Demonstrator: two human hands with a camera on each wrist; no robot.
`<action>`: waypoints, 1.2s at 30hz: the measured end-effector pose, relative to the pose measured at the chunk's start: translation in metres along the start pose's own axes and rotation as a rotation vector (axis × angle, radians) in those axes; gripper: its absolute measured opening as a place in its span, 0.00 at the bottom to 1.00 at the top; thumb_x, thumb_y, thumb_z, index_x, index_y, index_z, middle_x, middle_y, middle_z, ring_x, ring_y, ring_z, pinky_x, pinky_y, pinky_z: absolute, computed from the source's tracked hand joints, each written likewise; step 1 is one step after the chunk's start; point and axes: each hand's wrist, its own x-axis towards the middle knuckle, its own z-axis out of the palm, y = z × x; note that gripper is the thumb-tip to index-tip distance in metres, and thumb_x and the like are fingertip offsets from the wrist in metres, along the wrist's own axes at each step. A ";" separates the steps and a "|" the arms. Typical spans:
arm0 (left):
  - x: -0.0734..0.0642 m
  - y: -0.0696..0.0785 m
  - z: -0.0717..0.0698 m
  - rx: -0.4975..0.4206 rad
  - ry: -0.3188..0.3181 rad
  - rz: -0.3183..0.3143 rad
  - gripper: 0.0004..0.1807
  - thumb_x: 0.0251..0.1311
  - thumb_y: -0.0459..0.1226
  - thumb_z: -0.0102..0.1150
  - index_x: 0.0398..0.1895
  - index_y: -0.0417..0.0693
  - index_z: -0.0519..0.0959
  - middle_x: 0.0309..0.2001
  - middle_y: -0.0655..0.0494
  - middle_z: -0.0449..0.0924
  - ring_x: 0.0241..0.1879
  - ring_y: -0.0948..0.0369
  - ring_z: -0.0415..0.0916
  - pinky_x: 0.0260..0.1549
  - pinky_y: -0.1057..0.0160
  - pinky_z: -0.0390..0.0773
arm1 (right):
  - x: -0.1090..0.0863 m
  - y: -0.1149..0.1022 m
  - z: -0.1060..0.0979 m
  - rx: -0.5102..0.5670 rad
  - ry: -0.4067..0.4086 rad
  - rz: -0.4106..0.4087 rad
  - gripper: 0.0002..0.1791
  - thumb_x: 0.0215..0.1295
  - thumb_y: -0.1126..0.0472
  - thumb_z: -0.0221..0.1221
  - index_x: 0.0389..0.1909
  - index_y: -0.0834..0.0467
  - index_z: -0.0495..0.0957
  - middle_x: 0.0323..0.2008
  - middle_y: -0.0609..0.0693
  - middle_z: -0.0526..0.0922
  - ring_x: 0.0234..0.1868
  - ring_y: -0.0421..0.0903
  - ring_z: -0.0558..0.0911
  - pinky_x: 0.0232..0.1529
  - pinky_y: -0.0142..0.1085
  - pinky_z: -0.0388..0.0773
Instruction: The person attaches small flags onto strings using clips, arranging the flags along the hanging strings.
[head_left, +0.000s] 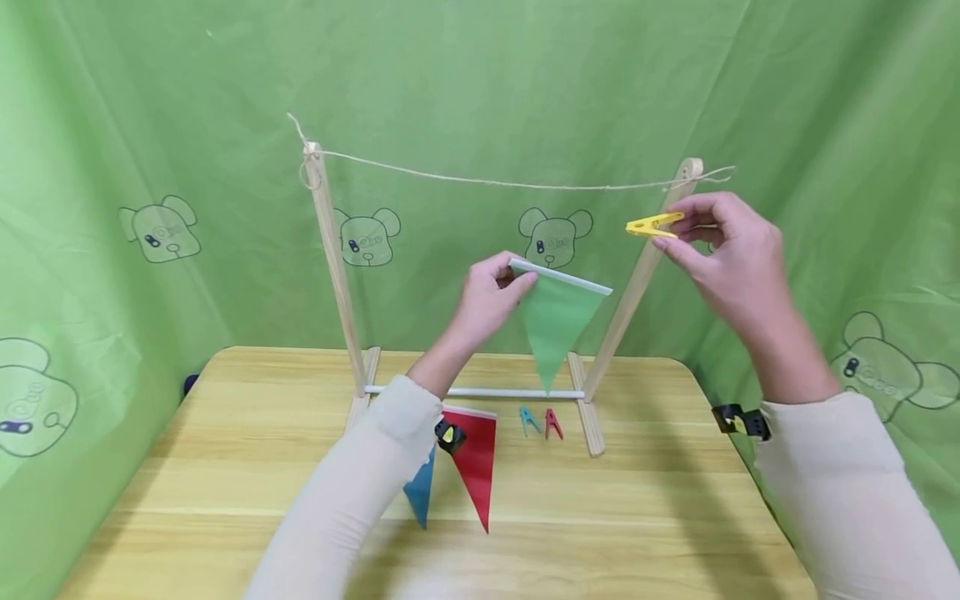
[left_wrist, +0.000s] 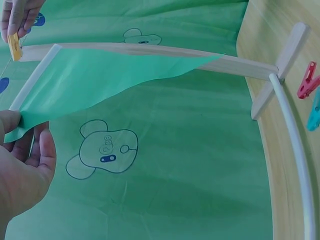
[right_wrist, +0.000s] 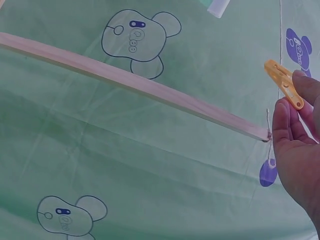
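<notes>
My left hand (head_left: pixel 489 302) pinches the white top strip of a green triangular pennant (head_left: pixel 558 321) at its left corner. The pennant hangs point down in the air, below the twine (head_left: pixel 480 181) strung between two wooden posts. In the left wrist view the pennant (left_wrist: pixel 110 77) stretches away from thumb and fingers. My right hand (head_left: pixel 738 254) holds a yellow clothespin (head_left: pixel 654 224) between thumb and fingers, in front of the right post (head_left: pixel 637 287) and a little under the twine. The right wrist view shows the clothespin (right_wrist: pixel 284 84) pinched near its handle end.
On the wooden table (head_left: pixel 615 517) lie a red pennant (head_left: pixel 474 454) and a blue pennant (head_left: pixel 420 492), partly behind my left sleeve. A teal clothespin (head_left: pixel 529 420) and a red clothespin (head_left: pixel 553 423) lie near the stand's white crossbar (head_left: pixel 510 392). Green curtain (head_left: pixel 480 75) surrounds the table.
</notes>
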 end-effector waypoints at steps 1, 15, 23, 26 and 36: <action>0.001 0.001 0.001 -0.003 0.001 0.002 0.06 0.69 0.31 0.62 0.44 0.37 0.82 0.27 0.56 0.75 0.25 0.64 0.67 0.24 0.70 0.69 | 0.001 -0.001 -0.001 -0.009 -0.001 -0.005 0.20 0.61 0.71 0.71 0.53 0.67 0.80 0.43 0.41 0.79 0.42 0.27 0.77 0.45 0.13 0.75; 0.014 0.010 0.009 -0.043 0.025 0.002 0.05 0.69 0.32 0.62 0.43 0.39 0.82 0.25 0.57 0.73 0.24 0.64 0.66 0.22 0.70 0.69 | 0.022 -0.010 -0.013 -0.010 0.010 -0.071 0.20 0.58 0.73 0.72 0.52 0.68 0.81 0.43 0.27 0.76 0.41 0.26 0.78 0.45 0.13 0.75; 0.022 0.012 0.013 -0.070 0.057 -0.003 0.05 0.69 0.32 0.63 0.43 0.39 0.82 0.25 0.57 0.72 0.24 0.63 0.66 0.22 0.70 0.69 | 0.033 -0.018 -0.022 -0.049 -0.024 -0.081 0.19 0.61 0.70 0.71 0.52 0.67 0.81 0.41 0.28 0.75 0.40 0.25 0.78 0.47 0.14 0.75; 0.024 0.013 0.015 -0.071 0.066 -0.003 0.05 0.69 0.32 0.63 0.43 0.39 0.83 0.25 0.57 0.72 0.24 0.63 0.66 0.22 0.70 0.69 | 0.037 -0.020 -0.027 -0.061 -0.034 -0.080 0.19 0.62 0.68 0.71 0.52 0.67 0.81 0.41 0.27 0.75 0.40 0.24 0.78 0.47 0.14 0.75; 0.033 0.020 0.023 -0.076 0.063 -0.015 0.05 0.69 0.33 0.64 0.43 0.39 0.83 0.25 0.58 0.71 0.24 0.64 0.65 0.22 0.71 0.68 | 0.050 -0.026 -0.035 -0.114 -0.095 -0.079 0.19 0.63 0.65 0.71 0.53 0.65 0.82 0.41 0.25 0.75 0.38 0.21 0.77 0.45 0.12 0.72</action>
